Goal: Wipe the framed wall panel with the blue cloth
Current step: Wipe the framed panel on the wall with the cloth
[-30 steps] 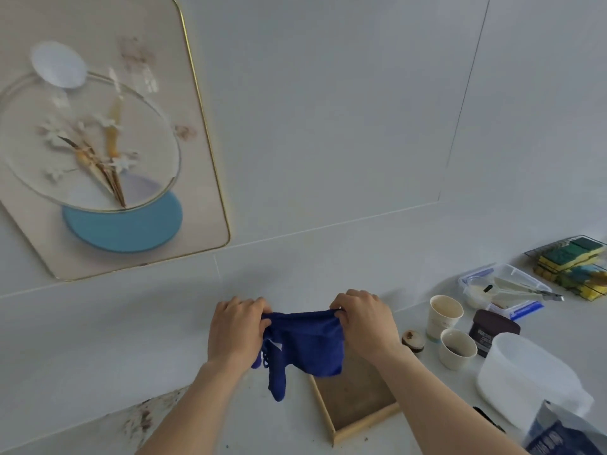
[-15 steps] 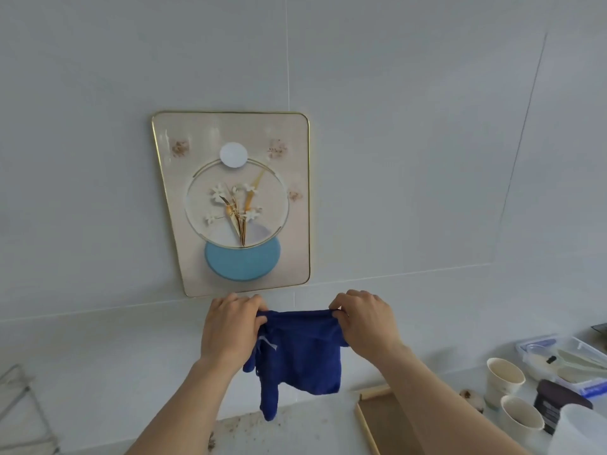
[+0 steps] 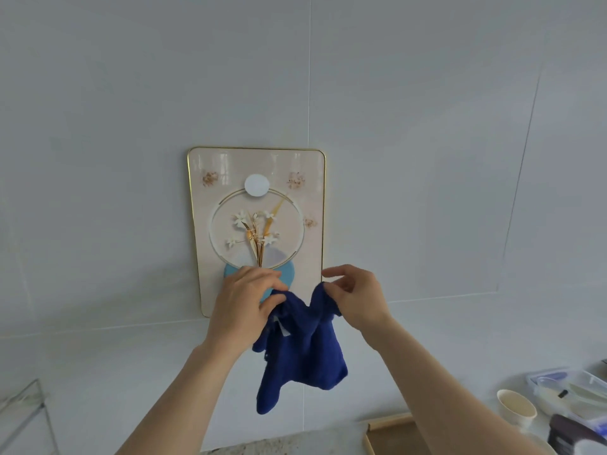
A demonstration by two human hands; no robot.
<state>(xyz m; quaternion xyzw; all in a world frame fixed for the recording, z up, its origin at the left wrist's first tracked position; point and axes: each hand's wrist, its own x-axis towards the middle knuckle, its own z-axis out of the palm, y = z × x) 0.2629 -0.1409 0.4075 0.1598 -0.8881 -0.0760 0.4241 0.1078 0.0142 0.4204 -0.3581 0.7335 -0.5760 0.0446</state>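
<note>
A gold-framed wall panel (image 3: 308,205) with a flower picture hangs on the white tiled wall, straight ahead. It carries brownish smudges near its top corners and right side. The blue cloth (image 3: 303,349) hangs bunched in front of the panel's lower edge. My left hand (image 3: 244,303) grips the cloth's top left part, in front of the panel's blue disc. My right hand (image 3: 356,298) pinches the cloth's top right corner, its other fingers spread, just right of the frame.
At the bottom right stand a paper cup (image 3: 516,407), a clear plastic box (image 3: 571,389), a dark jar (image 3: 571,435) and a wooden tray (image 3: 387,428) on the counter. A wire rack (image 3: 23,408) shows at the bottom left.
The view has swung up and left, bringing the panel to the centre. Both hands rose with the cloth to the panel's lower edge and moved closer, so the cloth now sags bunched.
</note>
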